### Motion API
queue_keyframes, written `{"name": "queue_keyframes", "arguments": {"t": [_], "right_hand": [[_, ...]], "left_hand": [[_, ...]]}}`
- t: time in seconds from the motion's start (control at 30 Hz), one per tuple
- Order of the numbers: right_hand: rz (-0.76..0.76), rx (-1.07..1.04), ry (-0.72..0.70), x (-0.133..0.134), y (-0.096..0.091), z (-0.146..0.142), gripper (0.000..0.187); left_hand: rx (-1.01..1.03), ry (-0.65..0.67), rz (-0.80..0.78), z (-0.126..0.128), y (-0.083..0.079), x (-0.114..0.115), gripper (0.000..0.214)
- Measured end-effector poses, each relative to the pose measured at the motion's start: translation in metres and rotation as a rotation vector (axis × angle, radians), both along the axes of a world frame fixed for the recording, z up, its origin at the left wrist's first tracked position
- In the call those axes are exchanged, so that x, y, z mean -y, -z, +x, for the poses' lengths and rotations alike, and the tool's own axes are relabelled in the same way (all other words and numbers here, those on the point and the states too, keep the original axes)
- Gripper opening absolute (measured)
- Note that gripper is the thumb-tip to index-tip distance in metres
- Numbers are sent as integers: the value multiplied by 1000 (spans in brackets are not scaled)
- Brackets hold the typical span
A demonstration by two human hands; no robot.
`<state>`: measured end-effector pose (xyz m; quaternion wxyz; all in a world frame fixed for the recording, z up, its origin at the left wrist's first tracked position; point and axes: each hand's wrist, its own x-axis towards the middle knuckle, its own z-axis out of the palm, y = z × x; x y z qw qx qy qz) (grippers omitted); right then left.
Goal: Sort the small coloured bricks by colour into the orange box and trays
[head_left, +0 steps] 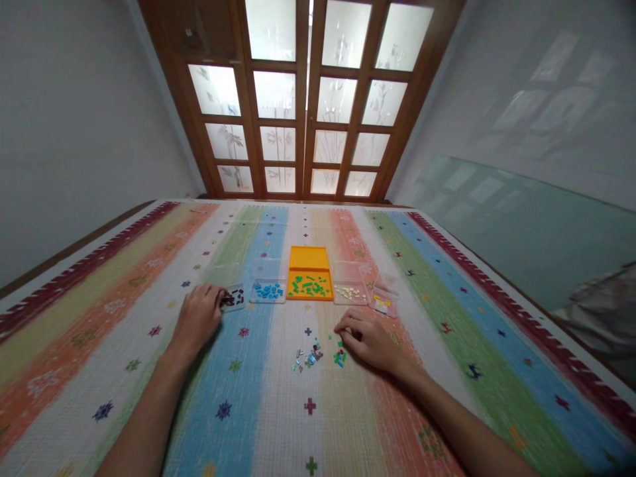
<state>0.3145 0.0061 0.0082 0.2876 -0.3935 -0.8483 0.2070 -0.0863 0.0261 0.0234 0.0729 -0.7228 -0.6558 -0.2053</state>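
My left hand (199,310) is at the left side of a small clear box (243,304) of dark red pieces (235,297). Its fingers are curled together at the box; whatever they hold is hidden. Resting on the cloth, my right hand (366,338) has its thumb and fingers drawn together. Anything between them is too small to make out. Just left of that hand lie a few loose green and blue pieces (340,358), like tiny building bricks. Beside these is a mixed pile of grey, blue and dark pieces (312,358).
Beyond the hands stand an open orange case (309,257) with green pieces (311,285), a clear box of blue pieces (268,291), one of cream pieces (350,292) and one of yellow pieces (381,303). A striped tablecloth (278,411) covers the table.
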Motion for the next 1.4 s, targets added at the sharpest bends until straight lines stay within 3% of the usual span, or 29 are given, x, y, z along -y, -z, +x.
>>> {"name": "queue_keyframes", "arguments": {"t": [0.13,0.27,0.37,0.5,0.67,0.87,0.97,1.17,1.4], "right_hand": [[-29,-6,-4,1,-5,0,23],[-46,10,-13,3,-12,0,19],[-54,41,-28,5,-15,-3,17],[-58,80,-31,7,-14,-8,14],[-24,82,-22,6,-8,-14,11],[-108,30,6,-3,-13,-21,9],[-109,6,54,-17,-21,-26,12],[62,78,80,-60,-36,-42,14],[119,283,74,-87,-36,-61,15]], "left_hand": [[98,89,99,21,-5,5,32],[194,339,161,63,-3,19,28],[227,578,93,96,2,33,25],[260,714,-68,126,6,48,23],[305,734,-153,136,11,53,16],[324,724,-146,135,16,51,14],[335,726,-148,135,16,50,14],[353,733,-145,135,14,51,16],[359,729,-160,135,15,50,19]]}}
